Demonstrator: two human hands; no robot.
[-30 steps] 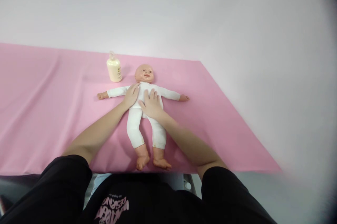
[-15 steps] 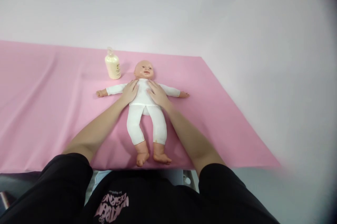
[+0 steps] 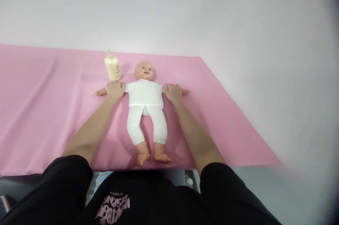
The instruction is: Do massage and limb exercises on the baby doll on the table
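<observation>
A baby doll [image 3: 145, 94] in a white top and trousers lies on its back with its arms stretched sideways and its feet toward me. My left hand [image 3: 115, 91] is wrapped over the doll's sleeve on the left, hiding most of the forearm; the doll's small hand [image 3: 101, 92] sticks out beyond it. On the other side, my right hand [image 3: 173, 93] grips the opposite arm in the same way, fingers curled over the sleeve. That arm's doll hand [image 3: 185, 91] shows past my knuckles.
A pump bottle [image 3: 113, 68] of pale yellow liquid stands just behind my left hand, near the doll's head. The pink cover [image 3: 66, 112] has soft creases at left. Its front edge is close to my body, and a pale wall [image 3: 159, 13] rises behind.
Both hands have slid outward from the doll's chest onto its arms, left hand to the left and right hand to the right. Doll and bottle stay in place.
</observation>
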